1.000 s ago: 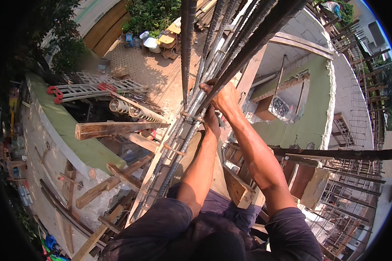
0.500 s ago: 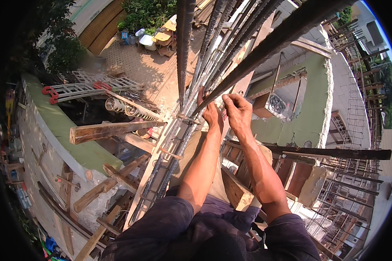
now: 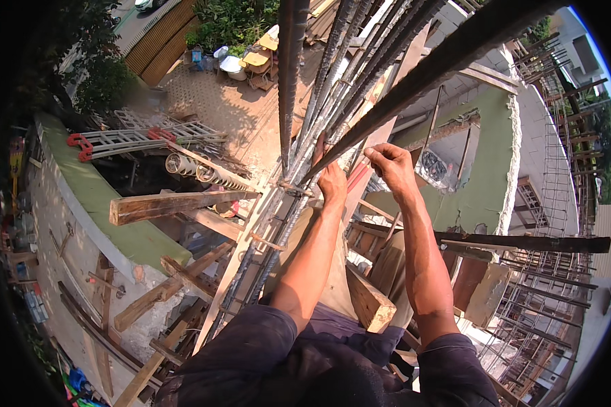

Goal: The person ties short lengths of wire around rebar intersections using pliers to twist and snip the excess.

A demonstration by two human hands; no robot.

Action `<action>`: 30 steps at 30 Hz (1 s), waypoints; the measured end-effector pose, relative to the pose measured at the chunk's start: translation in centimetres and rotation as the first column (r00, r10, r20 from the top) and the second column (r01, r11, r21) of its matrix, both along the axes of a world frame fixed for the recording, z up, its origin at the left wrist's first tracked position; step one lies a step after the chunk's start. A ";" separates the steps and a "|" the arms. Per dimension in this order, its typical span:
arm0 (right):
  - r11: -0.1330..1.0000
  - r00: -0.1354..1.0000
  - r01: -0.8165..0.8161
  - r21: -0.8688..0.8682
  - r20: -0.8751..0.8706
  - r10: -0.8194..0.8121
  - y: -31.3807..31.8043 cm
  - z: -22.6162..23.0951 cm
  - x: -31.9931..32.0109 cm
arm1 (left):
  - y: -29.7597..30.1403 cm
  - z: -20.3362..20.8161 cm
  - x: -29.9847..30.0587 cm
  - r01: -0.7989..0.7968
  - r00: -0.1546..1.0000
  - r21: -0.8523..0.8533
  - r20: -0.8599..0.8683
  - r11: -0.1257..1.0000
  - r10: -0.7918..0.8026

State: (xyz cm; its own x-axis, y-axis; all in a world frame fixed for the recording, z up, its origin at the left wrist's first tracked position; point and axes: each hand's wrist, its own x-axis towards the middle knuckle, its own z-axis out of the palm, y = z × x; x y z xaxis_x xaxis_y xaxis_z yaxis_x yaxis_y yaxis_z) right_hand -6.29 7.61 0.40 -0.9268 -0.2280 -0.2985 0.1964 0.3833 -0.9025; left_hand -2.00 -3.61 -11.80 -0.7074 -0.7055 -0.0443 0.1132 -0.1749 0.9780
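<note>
Beside a bundle of steel rebars (image 3: 327, 85), my left hand (image 3: 332, 182) reaches up among the bars. One of its fingers points up along them; a thick slanting rebar (image 3: 414, 89) hides the rest, so what it holds does not show. To the right, apart from the bars, my right hand (image 3: 393, 167) is closed in a pinch, thumb against finger. Anything between those fingertips is too small to make out. A rusty steel stirrup (image 3: 293, 188) wraps the bars below my left hand, and another stirrup (image 3: 267, 242) sits lower down.
Wooden beams (image 3: 183, 206) jut in from the left, and a cut timber (image 3: 371, 302) lies between my forearms. A dark beam (image 3: 523, 241) crosses at the right. Far below are a ladder (image 3: 122, 144), a green wall (image 3: 492, 149) and a paved yard (image 3: 197, 102).
My right hand has moved right, away from the slanting rebar, and is still pinched. My left hand stays among the bars with little movement.
</note>
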 end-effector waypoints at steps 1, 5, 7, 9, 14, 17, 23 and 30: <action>0.987 0.992 -0.012 0.161 -0.120 0.032 -0.7 0.4 -1.4 | -0.3 -0.9 0.0 0.051 0.993 0.048 0.101 0.998 -0.056; 0.896 0.824 0.018 0.443 -0.514 0.238 -5.6 4.1 -5.2 | 0.3 -2.9 -0.3 -0.058 0.973 -0.005 0.224 0.998 0.057; 0.856 0.764 -0.112 0.505 -0.507 0.399 -7.0 4.0 -8.0 | -0.6 -4.9 -0.4 0.109 0.925 -0.317 0.380 0.942 0.021; 0.768 0.740 -0.233 0.597 -0.403 0.538 -6.4 4.6 -9.8 | 0.6 -3.5 -0.1 0.005 0.949 -0.140 0.311 0.990 0.039; 0.908 0.864 -0.135 0.398 -0.400 0.304 -4.7 3.5 -5.7 | 0.8 -2.0 0.3 -0.090 0.986 -0.097 0.131 0.991 0.102; 0.940 0.938 -0.202 0.275 -0.223 0.267 -3.3 5.4 0.2 | 1.1 0.3 0.8 -0.131 0.991 0.112 0.034 0.985 0.128; 0.954 0.701 -0.144 0.264 -0.653 0.287 -6.7 5.1 1.9 | 3.1 3.6 1.6 -0.152 0.985 0.392 -0.019 0.908 0.173; 0.953 0.729 -0.051 0.299 -0.641 0.240 -9.2 3.5 2.0 | 2.2 3.8 0.9 -0.018 0.905 0.672 -0.304 0.740 0.298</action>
State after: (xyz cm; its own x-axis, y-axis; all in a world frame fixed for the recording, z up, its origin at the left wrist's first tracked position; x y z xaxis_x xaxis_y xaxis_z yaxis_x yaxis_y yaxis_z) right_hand -4.34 -1.63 3.93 -0.8680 -0.3842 0.3146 -0.4920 0.5797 -0.6495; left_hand -1.10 -1.45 -7.96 -0.6465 -0.7059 -0.2893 0.5211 -0.6856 0.5083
